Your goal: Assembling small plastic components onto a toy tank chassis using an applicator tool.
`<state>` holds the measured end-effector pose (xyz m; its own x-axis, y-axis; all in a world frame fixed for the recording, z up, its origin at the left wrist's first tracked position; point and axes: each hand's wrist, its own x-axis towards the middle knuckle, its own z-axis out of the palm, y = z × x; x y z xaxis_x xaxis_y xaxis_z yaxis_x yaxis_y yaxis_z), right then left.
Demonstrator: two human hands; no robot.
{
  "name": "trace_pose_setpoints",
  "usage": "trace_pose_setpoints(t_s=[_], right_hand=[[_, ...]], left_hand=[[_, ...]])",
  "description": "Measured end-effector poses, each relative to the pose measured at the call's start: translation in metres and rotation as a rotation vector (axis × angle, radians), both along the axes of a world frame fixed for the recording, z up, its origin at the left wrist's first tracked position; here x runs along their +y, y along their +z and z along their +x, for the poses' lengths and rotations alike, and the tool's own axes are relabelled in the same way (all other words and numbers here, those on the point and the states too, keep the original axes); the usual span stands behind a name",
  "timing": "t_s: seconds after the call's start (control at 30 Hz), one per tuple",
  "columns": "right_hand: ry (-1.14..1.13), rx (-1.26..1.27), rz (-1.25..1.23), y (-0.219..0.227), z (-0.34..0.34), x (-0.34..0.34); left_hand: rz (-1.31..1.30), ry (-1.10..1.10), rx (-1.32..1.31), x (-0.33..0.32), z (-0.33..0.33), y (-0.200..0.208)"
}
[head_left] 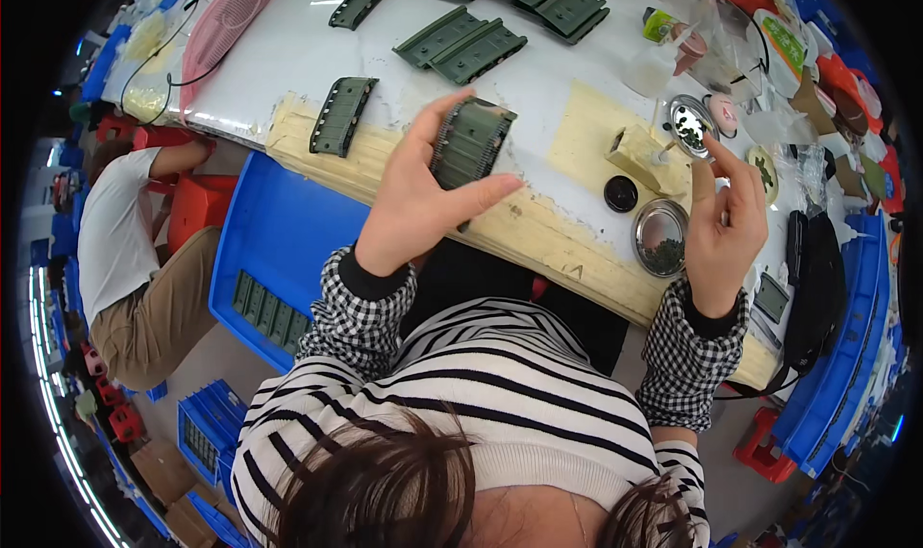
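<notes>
My left hand (415, 187) grips a curved dark green plastic part (471, 144) by its sides, above the table's near edge. Ribbed teeth run along the part's edges. Over on the right, my right hand (726, 226) is raised with its fingers bent together, fingertips beside a round metal dish (677, 112) of small dark green pieces. Whatever those fingers pinch is too small to make out. Below that hand lies a second metal dish (646, 231) with many tiny dark pieces. Between the dishes are a black round cap (620, 194) and a tape-wrapped block (639, 159).
More green parts (461, 43) lie at the back of the table, and single ones (343, 115) at the left. A blue tray (279, 221) with green parts sits below the left edge. Bottles and bags (707, 53) crowd the far right. A seated person (135, 250) is at left.
</notes>
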<state>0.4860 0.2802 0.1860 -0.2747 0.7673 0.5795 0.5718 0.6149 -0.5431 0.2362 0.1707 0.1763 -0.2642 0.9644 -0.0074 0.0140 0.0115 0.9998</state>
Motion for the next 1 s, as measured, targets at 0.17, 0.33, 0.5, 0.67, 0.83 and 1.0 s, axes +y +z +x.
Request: trace_pose_setpoints(t_s=[0.17, 0.33, 0.5, 0.67, 0.83, 1.0], right_hand=[[0.016, 0.038, 0.012, 0.006, 0.004, -0.017], [-0.008, 0.039, -0.036, 0.009, 0.012, -0.028], [-0.025, 0.078, -0.079, 0.010, 0.021, -0.036], [0.038, 0.090, -0.039, 0.009, 0.025, -0.040], [0.050, 0.242, -0.174, 0.003, 0.039, -0.051], [0.029, 0.160, -0.343, 0.000, 0.050, -0.056]], left_hand=[[0.030, 0.279, 0.882, -0.001, -0.051, -0.020], [-0.061, 0.398, 1.093, 0.003, -0.065, -0.023], [0.169, 0.456, 1.332, 0.022, -0.054, -0.018], [0.450, 0.281, 1.511, 0.069, -0.043, -0.033], [0.362, 0.071, 1.374, 0.079, -0.031, -0.029], [0.240, 0.044, 0.961, 0.071, -0.015, -0.021]])
